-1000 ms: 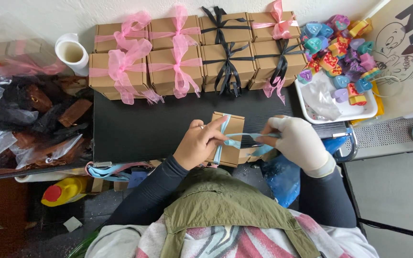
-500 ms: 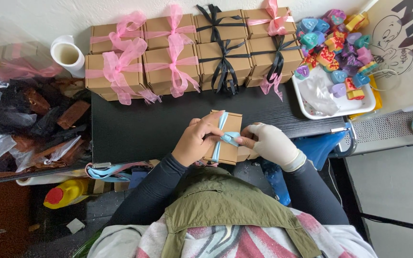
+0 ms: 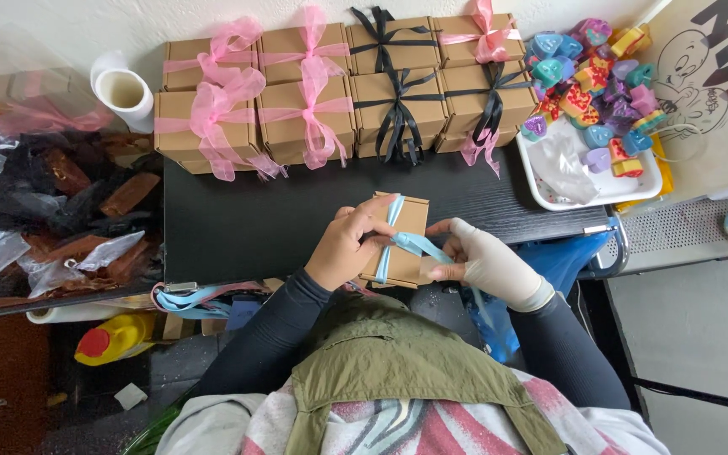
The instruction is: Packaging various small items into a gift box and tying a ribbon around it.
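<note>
A small brown cardboard box (image 3: 409, 217) rests at the near edge of the black table (image 3: 254, 219), with a light blue ribbon (image 3: 410, 244) wrapped around it. My left hand (image 3: 343, 248) grips the box's left side, thumb on the lid. My right hand (image 3: 486, 261), in a white glove, pinches the ribbon's crossing just right of the box. A loose ribbon tail hangs down below that hand.
Rows of brown boxes stand at the table's back, some tied with pink bows (image 3: 250, 101), some with black bows (image 3: 398, 93). A white tray of colourful heart shapes (image 3: 591, 101) sits right. A white cup (image 3: 124, 88) and plastic-wrapped dark items (image 3: 52, 211) lie left.
My right hand has drawn in from the stretched-out ribbon to the box's right edge. The ribbon now crosses over the lid, and the box sits flatter and more squarely.
</note>
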